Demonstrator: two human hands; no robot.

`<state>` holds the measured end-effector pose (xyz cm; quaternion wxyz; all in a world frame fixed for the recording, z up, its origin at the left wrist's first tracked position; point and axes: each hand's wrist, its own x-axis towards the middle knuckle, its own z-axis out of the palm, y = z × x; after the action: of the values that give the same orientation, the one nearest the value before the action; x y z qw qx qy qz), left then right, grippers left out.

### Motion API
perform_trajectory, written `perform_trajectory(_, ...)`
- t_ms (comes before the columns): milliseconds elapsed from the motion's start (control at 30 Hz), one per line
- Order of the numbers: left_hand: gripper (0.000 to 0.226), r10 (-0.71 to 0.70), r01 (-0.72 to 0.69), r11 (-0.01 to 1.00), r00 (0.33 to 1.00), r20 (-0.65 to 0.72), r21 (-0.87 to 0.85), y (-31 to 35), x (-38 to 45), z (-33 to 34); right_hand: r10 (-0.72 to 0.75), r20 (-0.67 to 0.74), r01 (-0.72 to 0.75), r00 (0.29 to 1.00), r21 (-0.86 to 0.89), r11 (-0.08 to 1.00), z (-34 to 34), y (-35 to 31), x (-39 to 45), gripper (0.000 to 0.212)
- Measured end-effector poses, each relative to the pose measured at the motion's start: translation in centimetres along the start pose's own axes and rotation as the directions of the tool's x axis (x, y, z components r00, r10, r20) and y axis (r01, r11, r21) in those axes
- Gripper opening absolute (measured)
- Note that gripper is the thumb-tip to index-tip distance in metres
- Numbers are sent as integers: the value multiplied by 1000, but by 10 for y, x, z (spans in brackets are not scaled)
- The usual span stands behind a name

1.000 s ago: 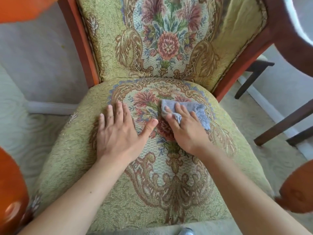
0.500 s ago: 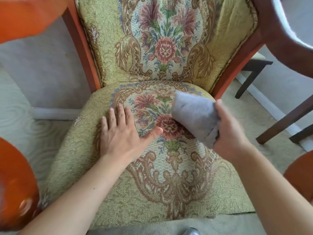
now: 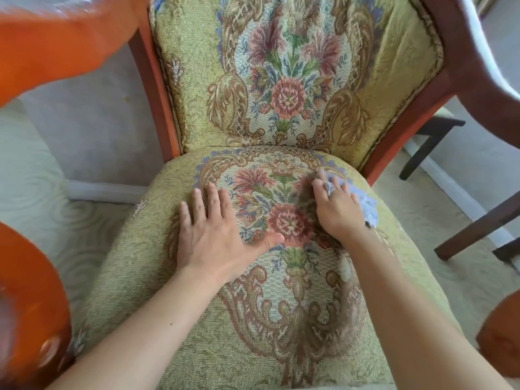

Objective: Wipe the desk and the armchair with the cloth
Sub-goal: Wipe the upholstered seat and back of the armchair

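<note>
The armchair [image 3: 157, 249] has green floral upholstery and an orange-brown wooden frame, and it fills the view. My left hand [image 3: 216, 229] lies flat and spread on the seat, left of the red flower. My right hand [image 3: 337, 209] presses a crumpled grey-blue cloth [image 3: 368, 206] onto the back right part of the seat. The cloth bunches under my fingers and sticks out to the right of the hand. The desk is out of view.
Wooden armrests curve at the left [image 3: 31, 299] and the lower right [image 3: 501, 333]. A dark wooden chair frame [image 3: 484, 80] and its legs stand to the right on pale carpet [image 3: 33, 198]. A white baseboard [image 3: 104, 190] runs behind on the left.
My right hand lifted the cloth off the seat, then brought it down on the back right of the seat. My left hand stayed flat in place.
</note>
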<state>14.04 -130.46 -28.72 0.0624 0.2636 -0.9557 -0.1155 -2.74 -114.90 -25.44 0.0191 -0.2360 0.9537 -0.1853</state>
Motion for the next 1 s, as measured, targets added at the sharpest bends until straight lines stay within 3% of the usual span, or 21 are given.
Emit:
perform_trajectory(167,145,-8,8,1000,1000,-15,0,2,0,0,-320,101,320,942,16,947,27,-51,23,47)
perform_trajectory(267,143,-13,13,1000,1000,-23,7,2,0,0,-387,133,386,912,40,922,36,-74,28,51)
perform_trajectory(367,142,-9,9,1000,999,-42,1,2,-1,1,-374,207,355,904,126,926,30,-84,45,52)
perform_trajectory(500,144,-3,2,1000,999,-46,-14,2,-3,1,-184,258,154,948,131,979,26,-106,77,54)
perform_trajectory(567,146,-5,4,1000,999,-48,-14,2,-5,0,-147,261,126,954,98,987,31,-118,91,54)
perform_trajectory(767,145,-19,18,999,999,-50,-30,4,-3,0,-198,310,180,930,86,980,42,-149,112,50)
perform_trajectory(900,141,-12,12,1000,998,-68,4,5,-1,2,-243,287,199,926,174,964,42,-147,103,77)
perform_trajectory(1000,138,-11,12,1000,997,-82,8,6,-1,3,-312,291,239,905,261,935,39,-142,91,76)
